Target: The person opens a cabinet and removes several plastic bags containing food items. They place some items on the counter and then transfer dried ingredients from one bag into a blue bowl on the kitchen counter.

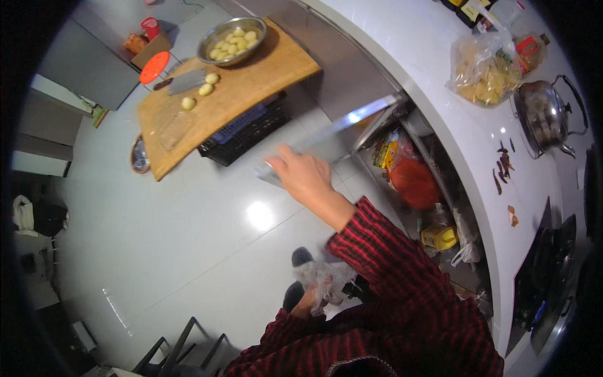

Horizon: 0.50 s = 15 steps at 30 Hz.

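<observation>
My right hand grips the free edge of a cabinet door, which is swung out from under the counter; both are somewhat blurred. Low in front of my body, my left hand holds a crumpled clear plastic bag. That bag covers much of the fingers, and what is in it cannot be made out. Inside the cabinet sit a red plastic bag, a yellow package and a yellow bottle. A white plastic bag hangs near the cabinet's edge.
Left of the door, a wooden board bears a metal bowl of peeled potatoes, a cleaver and several loose potatoes. A black crate stands beneath. The white counter carries a kettle, dried chilies and a gas stove.
</observation>
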Available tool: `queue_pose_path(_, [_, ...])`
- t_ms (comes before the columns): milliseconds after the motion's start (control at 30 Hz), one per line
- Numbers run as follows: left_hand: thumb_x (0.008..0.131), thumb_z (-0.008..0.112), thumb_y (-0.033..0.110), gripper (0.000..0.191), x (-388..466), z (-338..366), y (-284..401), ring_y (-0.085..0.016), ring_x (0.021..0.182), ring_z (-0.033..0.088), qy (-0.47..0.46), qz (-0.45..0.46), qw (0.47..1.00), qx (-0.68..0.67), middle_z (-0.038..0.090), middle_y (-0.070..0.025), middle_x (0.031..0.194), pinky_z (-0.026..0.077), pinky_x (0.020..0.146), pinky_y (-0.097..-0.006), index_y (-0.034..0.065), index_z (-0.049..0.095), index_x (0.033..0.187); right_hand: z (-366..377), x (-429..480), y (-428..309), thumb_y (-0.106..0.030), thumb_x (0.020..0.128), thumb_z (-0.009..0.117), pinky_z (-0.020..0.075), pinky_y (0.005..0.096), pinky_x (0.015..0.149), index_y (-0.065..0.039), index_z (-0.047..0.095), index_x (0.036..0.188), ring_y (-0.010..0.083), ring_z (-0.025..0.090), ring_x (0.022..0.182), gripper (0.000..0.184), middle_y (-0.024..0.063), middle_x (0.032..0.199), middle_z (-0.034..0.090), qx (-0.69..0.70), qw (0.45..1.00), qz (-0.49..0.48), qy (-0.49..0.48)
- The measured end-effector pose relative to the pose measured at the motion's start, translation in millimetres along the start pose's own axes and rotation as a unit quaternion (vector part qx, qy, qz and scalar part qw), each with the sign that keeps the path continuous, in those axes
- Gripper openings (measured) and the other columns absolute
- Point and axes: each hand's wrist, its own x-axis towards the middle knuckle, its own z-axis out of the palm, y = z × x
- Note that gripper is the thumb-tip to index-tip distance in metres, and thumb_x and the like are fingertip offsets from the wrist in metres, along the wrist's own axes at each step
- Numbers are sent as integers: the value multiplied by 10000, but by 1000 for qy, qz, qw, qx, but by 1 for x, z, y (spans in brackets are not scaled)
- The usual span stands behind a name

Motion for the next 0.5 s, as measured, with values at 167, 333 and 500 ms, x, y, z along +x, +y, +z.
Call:
queue_pose_path(167, [924, 461, 205, 249, -77, 3, 59, -144, 722, 593, 29, 62, 995, 67, 618, -64, 847, 477, 607, -257, 35, 594, 1048, -32, -97, 9, -311, 870, 478, 437, 522, 623, -92, 506, 903, 408, 590, 701, 223, 189, 713, 613, -14, 988, 132, -76])
queue_pose_path(333, [911, 505, 270, 218, -147, 37, 154, -100, 366, 447, 102, -60, 993, -5, 544, -20, 624, 335, 285, -226, 78, 574, 989, -100, -201, 52, -152, 826, 486, 460, 497, 673, -91, 528, 951, 398, 582, 794, 146, 194, 885, 601, -116, 966, 227, -36])
queue_pose_path(500, [907, 527, 292, 267, -158, 44, 201, -106, 485, 503, 24, 79, 995, 61, 552, -14, 722, 348, 340, -203, 129, 531, 1119, -170, -289, 118, -72, 811, 512, 433, 438, 857, -74, 542, 1125, 368, 492, 1049, 316, 194, 1204, 472, -236, 904, 349, 71])
